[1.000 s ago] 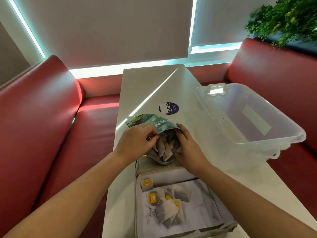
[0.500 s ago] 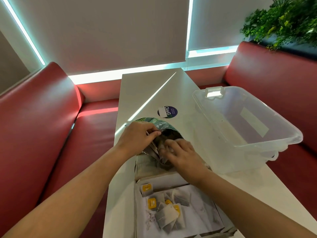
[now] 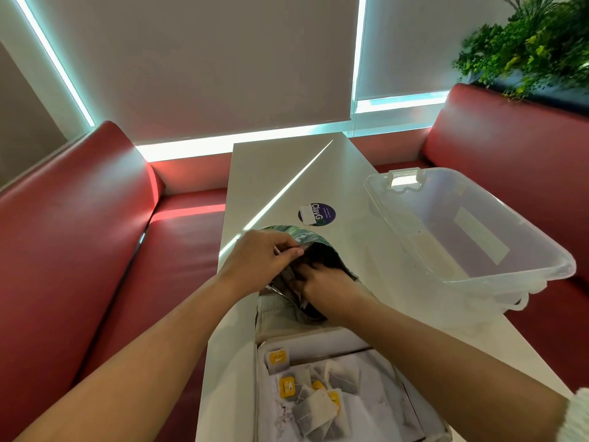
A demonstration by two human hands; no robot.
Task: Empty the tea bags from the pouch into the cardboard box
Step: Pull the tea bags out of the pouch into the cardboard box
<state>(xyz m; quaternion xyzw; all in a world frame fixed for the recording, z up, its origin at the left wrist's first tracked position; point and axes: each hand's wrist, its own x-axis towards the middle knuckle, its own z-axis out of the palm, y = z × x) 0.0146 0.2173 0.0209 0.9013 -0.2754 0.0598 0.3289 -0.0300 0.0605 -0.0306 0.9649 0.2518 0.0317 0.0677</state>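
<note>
Pouch (image 3: pixel 307 241) sits at the far end of the cardboard box (image 3: pixel 318 341) on the counter (image 3: pixel 287 173) — my left hand (image 3: pixel 258 266) pinches its upper rim, my right hand (image 3: pixel 326 290) reaches inside, fingers hidden, grip unclear. Tea bags (image 3: pixel 315 413) lie in the box.

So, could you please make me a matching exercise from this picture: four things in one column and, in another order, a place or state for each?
Things
1. pouch
2. yellow-tagged tea bags
3. clear tub
4. round sticker

Places or states
A. lying in the cardboard box
B. flat on the table, beyond the pouch
C. on the table's right side, nothing in it
D. left hand pinches its rim, right hand reaches inside

Pairs: 1-D, 2-A, 3-C, 4-B
</note>
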